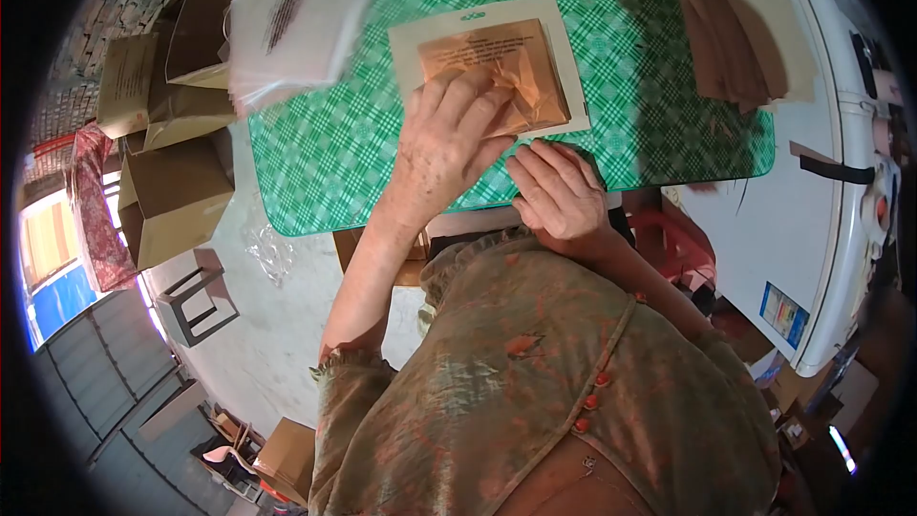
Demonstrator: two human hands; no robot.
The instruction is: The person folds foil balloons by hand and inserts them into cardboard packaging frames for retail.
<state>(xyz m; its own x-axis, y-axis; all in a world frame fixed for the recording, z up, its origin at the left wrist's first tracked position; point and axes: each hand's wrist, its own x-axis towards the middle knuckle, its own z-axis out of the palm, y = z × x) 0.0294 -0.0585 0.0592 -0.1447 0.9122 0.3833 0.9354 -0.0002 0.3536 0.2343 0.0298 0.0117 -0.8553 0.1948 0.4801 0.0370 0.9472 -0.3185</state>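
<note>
On the green checked table (611,57) lies a cream card (404,48) with a hang hole at its top. Over it sits an orange-brown packet in a clear plastic bag (478,53) with small dark print. The fingers of my left hand (435,148) bend down onto the bag, where the plastic creases; its thumb lies by the lower edge. Just right of that edge is my right hand (562,193), palm turned inward, its fingers curled and pressed together. Whatever it holds, if anything, is hidden.
A stack of clear printed bags (315,14) lies at the table's far left. Brown and cream cards (731,33) are piled at the far right. Open cardboard boxes (177,186) stand on the left, and a white appliance (764,220) borders the right.
</note>
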